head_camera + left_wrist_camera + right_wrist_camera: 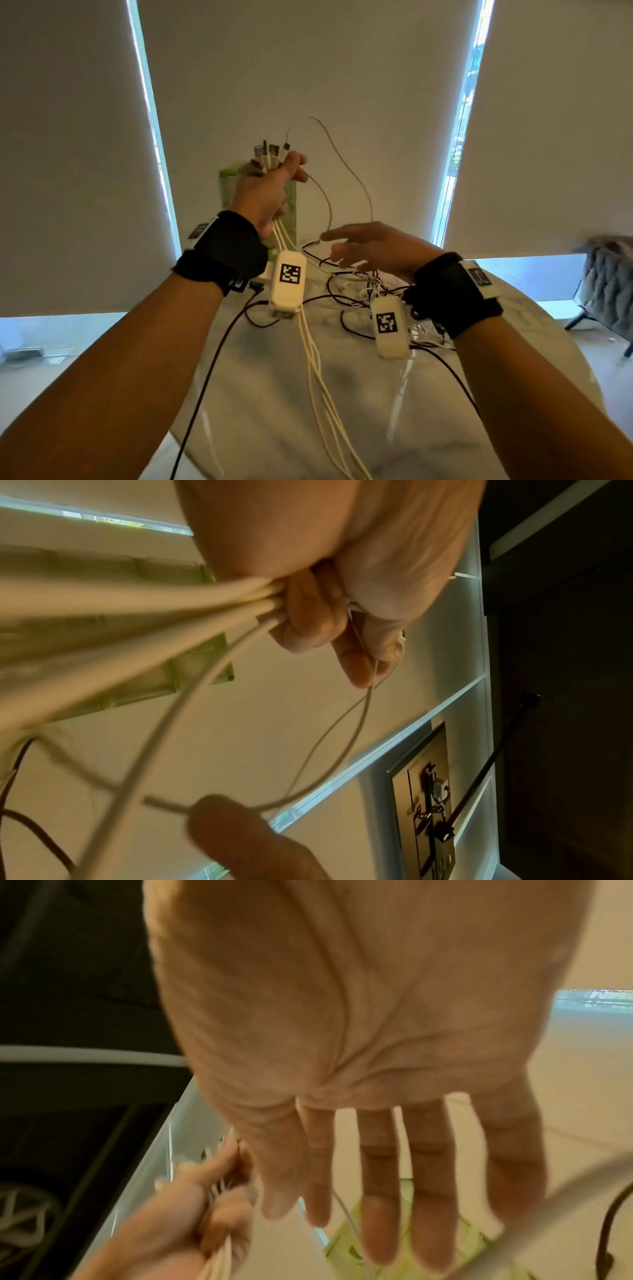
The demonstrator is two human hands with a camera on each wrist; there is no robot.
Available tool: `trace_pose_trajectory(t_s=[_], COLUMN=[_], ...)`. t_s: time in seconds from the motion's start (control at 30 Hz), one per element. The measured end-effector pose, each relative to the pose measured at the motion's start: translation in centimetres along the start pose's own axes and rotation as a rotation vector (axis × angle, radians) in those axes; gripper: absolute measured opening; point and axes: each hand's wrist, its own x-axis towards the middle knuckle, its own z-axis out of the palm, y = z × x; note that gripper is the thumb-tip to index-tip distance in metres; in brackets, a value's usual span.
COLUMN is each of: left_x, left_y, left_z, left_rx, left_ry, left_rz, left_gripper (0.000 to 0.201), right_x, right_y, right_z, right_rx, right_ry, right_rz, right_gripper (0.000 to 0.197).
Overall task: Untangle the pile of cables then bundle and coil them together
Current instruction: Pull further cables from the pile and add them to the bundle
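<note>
**Left hand grips a bunch of white cables; right hand spread open beside it**

The left hand (270, 192) is raised above the counter (359, 394), its fingers curled tightly round a bunch of white cables (317, 370). Their plug ends (272, 152) stick up out of the top of the fist, and the cords hang down from the bottom of it, past the wrist and along the counter toward the near edge. A thin white cable (346, 164) loops out from the thumb side of that hand and arches up and over toward the right.

The right hand (373, 246) hovers just beside and lower, fingers straight and spread, holding nothing; the right wrist view shows the palm flat and all fingers extended.

Under the right hand, a tangle of black and white cables (363, 291) lies on the marbled counter. A green box (291, 202) stands behind the left hand. A grey chair (606, 284) sits at the far right.
</note>
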Motion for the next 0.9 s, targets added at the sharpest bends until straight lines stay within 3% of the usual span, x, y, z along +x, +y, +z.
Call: trace_pose_trajectory(t_s=[0.13, 0.27, 0.43, 0.53, 0.6, 0.73, 0.83, 0.9], left_x=[-0.6, -2.0, -3.4, -4.0, -4.7, -5.8, -5.9, -6.1], left_y=[1.2, 2.4, 3.0, 1.7, -0.1, -2.4, -1.6, -0.7], left_z=[0.2, 0.4, 1.6, 1.2, 0.8, 1.0, 1.7, 2.5], left_rx=[-0.024, -0.006, 0.015, 0.172, 0.297, 0.313, 0.261, 0.271], left_ry=[-0.109, -0.275, -0.432, -0.435, -0.418, -0.359, -0.376, -0.445], left_rz=[-0.016, -0.031, -0.049, -0.107, -0.149, -0.193, -0.216, -0.187], left_gripper=[0.019, 0.019, 0.026, 0.028, 0.026, 0.021, 0.033, 0.035], right_x=[0.3, -0.4, -3.1, -5.6, -7.3, -9.9, -11.0, -11.4], right_y=[-1.0, -1.4, -0.9, 0.6, 1.6, 3.1, 5.1, 6.3], right_z=[0.5, 0.1, -1.3, -3.4, -4.4, -6.1, -7.0, -7.0], right_rx=[-0.020, 0.133, 0.055, 0.289, 0.449, 0.626, 0.477, 0.182], right_ry=[0.236, 0.523, 0.591, 0.746, 0.773, 0.902, 0.935, 0.817], right_rz=[-0.070, -0.130, -0.240, -0.283, -0.297, -0.330, -0.252, -0.106], right_gripper=[0.017, 0.025, 0.014, 0.019, 0.019, 0.019, 0.020, 0.019])
